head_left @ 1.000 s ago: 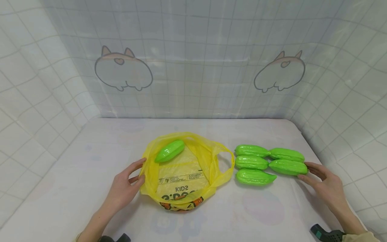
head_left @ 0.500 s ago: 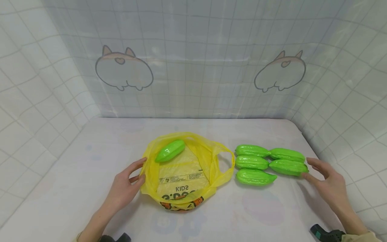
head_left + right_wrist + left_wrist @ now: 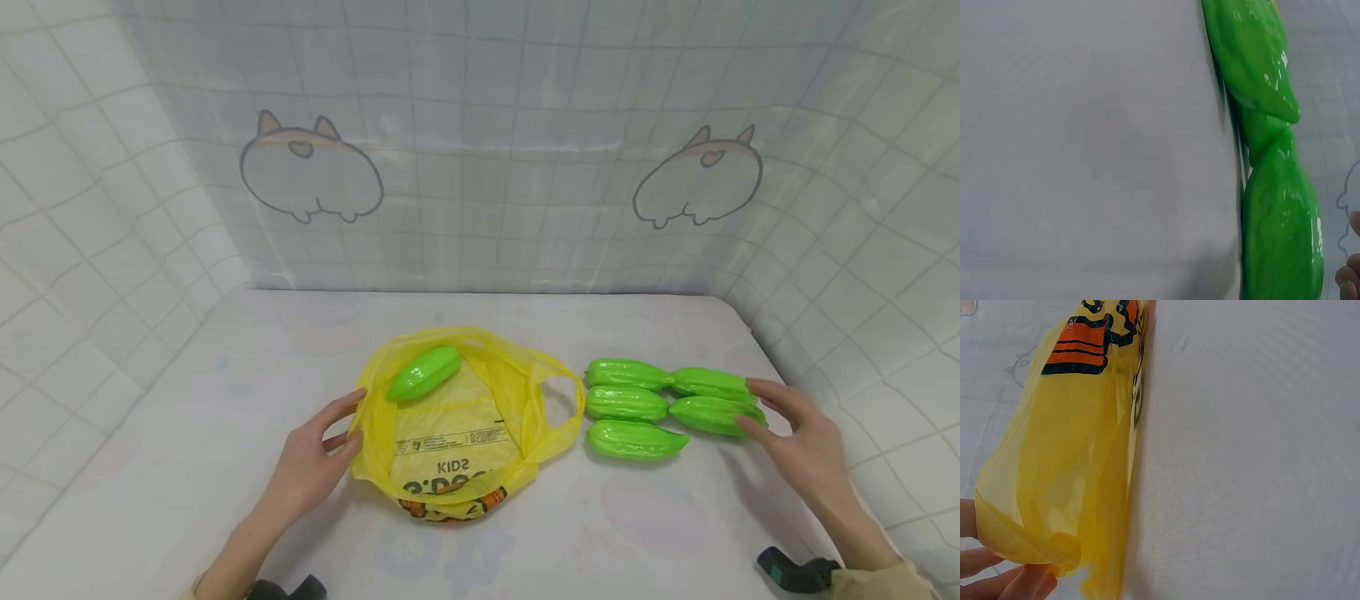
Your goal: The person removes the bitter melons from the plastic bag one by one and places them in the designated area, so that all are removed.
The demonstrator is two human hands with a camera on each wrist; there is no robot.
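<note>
A yellow plastic bag lies with its mouth spread wide, one glossy green bitter melon inside. My left hand pinches the bag's left rim; in the left wrist view the fingers are at its edge. To the right, several more bitter melons lie in two columns. My right hand hovers at the right column, fingers spread. Its fingertips overlap the far melon and its thumb the near one. In the right wrist view, fingers show apart from a melon.
The pale table ends at a tiled-pattern back wall with animal drawings. Side walls of the same pattern close in at left and right. The bag's handle loop lies close to the left column of melons.
My right hand drew back slightly from the near right melon, then moved left and farther over the right column. The left hand has stayed at the bag's rim; the melons have not moved.
</note>
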